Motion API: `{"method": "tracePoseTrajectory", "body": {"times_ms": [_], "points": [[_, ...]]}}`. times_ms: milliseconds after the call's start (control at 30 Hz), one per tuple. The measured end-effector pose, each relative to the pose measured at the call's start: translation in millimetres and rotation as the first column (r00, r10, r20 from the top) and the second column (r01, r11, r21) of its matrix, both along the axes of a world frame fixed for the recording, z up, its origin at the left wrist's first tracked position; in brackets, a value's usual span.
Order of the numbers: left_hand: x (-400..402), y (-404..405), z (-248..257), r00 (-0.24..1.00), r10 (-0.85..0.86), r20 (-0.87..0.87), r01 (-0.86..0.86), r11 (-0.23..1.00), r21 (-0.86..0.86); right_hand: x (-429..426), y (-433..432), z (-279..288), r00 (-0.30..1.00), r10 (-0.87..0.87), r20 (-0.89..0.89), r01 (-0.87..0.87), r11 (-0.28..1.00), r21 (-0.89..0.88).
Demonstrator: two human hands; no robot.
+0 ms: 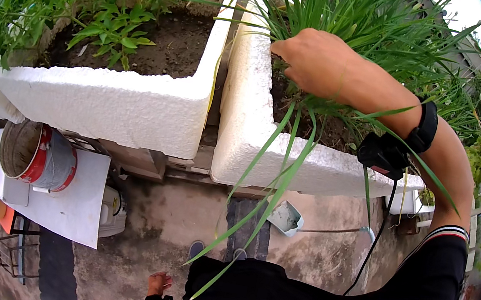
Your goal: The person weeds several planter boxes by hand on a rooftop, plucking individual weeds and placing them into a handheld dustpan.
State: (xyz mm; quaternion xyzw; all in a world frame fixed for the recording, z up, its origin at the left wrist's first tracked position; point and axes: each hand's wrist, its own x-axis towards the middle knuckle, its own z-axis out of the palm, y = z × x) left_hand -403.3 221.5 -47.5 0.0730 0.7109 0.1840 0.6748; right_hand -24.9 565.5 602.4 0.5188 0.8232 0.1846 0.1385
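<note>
My right hand point(308, 61) is bent over the soil of a white polystyrene foam planter box point(245, 122), at the foot of a clump of long, strap-leaved green plants point(352, 21). Its fingers curl downward. The fingertips are mostly hidden, so whatever may be between them does not show. Several long leaves point(286, 176) droop over the box's front wall below the hand. Low beside my body hangs my left hand point(159, 282), fingers loosely apart and holding nothing. Each wrist wears a black strap with a small device; the right device point(382, 155) trails a cable.
Left of a narrow gap stands another foam planter point(100, 103) with leafy plants point(113, 28) in brown soil point(172, 45). A red-and-grey bucket point(53, 159) rests on a white board point(74, 203). A long-handled dustpan point(286, 218) lies on the concrete floor point(182, 212).
</note>
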Motion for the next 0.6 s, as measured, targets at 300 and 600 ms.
{"method": "tracePoseTrajectory", "body": {"times_ms": [300, 600], "points": [[-3, -4, -9, 1.0, 0.01, 0.007, -0.01, 1.0, 0.001, -20, -10, -7, 0.988, 0.056, 0.147, -0.067, 0.996, 0.067], [0, 4, 4, 0.999, 0.036, 0.016, -0.035, 0.999, -0.014, 6, -8, -17, 0.992, 0.014, -0.121, 0.005, 0.987, 0.159]]}}
